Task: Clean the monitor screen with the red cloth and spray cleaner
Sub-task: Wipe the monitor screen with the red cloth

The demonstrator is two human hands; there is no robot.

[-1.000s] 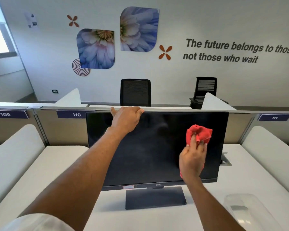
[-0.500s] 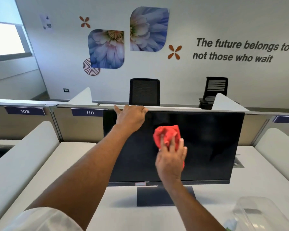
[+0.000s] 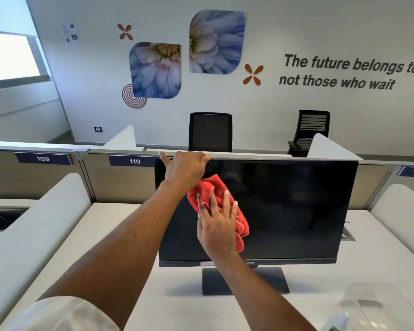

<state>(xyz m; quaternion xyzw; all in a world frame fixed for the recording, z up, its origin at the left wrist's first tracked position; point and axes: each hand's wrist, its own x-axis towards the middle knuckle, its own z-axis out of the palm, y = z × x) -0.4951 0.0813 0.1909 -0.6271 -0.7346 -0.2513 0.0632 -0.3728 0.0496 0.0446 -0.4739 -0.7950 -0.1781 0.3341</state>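
Note:
A black monitor (image 3: 296, 206) stands on its dark base on the white desk (image 3: 182, 306), its screen dark. My left hand (image 3: 185, 167) grips the monitor's top edge near the left corner, fingers curled over it. My right hand (image 3: 216, 223) presses the crumpled red cloth (image 3: 208, 187) flat against the left half of the screen, fingers spread and straight. Part of the cloth is hidden under my palm. The top of a spray bottle (image 3: 337, 323) shows at the bottom right edge.
A clear plastic container (image 3: 373, 304) lies on the desk at the bottom right. White side dividers (image 3: 46, 211) flank the desk, with a grey partition labelled 110 behind the monitor. Two black office chairs (image 3: 210, 131) stand beyond it.
My right hand has swept the red cloth leftward across the screen, from the right half to the left part under my left hand. The left hand keeps its hold.

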